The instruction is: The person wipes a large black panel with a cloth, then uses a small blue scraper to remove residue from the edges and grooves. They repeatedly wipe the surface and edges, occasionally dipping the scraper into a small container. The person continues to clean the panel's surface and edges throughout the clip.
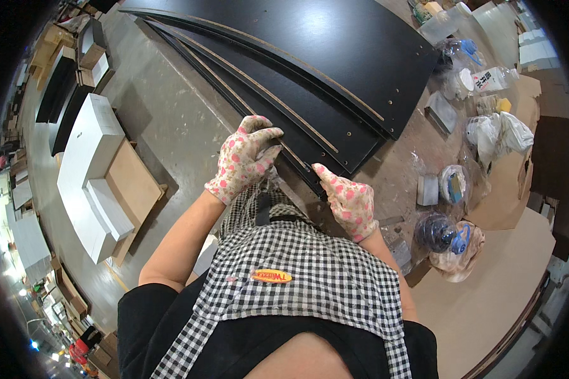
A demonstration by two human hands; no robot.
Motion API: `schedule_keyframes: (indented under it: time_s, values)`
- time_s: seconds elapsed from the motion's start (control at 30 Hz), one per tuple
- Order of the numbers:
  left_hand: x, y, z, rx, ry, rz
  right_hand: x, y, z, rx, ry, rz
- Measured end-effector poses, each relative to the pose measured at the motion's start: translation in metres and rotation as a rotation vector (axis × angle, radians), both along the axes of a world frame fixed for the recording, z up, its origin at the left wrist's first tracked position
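Several black panels point(335, 47) with raw brown edges lie stacked in front of me, their ends fanned toward me. My left hand point(243, 158), in a white glove with pink flowers, is at the near long edge of the lowest panels. Its fingers are bent but apart from the thumb, and the fingertips are at that edge. My right hand point(348, 201), gloved alike, is at the near corner of the stack. Its index finger and thumb come close together there, the other fingers curled in. Whatever they hold is too small to make out.
White angled panels point(95, 161) rest on brown board at left, with black pieces point(57, 88) beyond. At right are a clear bottle point(494, 79), a dark plastic jug point(435, 234), crumpled plastic bags point(499, 134), a grey block point(441, 112) and brown cardboard point(487, 284).
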State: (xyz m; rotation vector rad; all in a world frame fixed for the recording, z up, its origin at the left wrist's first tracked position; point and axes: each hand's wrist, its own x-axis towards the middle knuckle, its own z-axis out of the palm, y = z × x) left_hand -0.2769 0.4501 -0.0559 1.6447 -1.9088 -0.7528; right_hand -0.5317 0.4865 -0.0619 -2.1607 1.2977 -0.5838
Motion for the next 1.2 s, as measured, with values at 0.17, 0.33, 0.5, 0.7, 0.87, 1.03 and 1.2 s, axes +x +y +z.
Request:
schedule_keyframes:
  time_s: [0.17, 0.33, 0.5, 0.7, 0.87, 1.03, 1.2]
  values:
    - [0.001, -0.003, -0.014, -0.009, 0.088, 0.022, 0.001, -0.008, 0.000, 0.006, -0.092, 0.035]
    - [0.002, -0.005, -0.014, -0.028, 0.093, -0.002, -0.002, -0.016, 0.004, 0.036, -0.072, 0.096]
    - [0.006, -0.007, -0.018, -0.042, 0.125, -0.013, -0.011, -0.013, 0.007, 0.026, 0.150, 0.124]
    - [0.010, -0.009, -0.021, -0.033, 0.117, -0.044, -0.021, -0.003, -0.009, -0.039, 0.026, 0.118]
    - [0.008, -0.009, -0.019, -0.008, 0.113, -0.032, -0.017, 0.005, -0.017, -0.043, -0.144, 0.069]
    - [0.008, -0.009, -0.021, -0.018, 0.156, -0.034, -0.015, 0.009, -0.005, -0.088, -0.069, 0.089]
    - [0.008, -0.008, -0.024, -0.019, 0.159, -0.020, -0.004, 0.012, -0.004, -0.246, 0.028, 0.104]
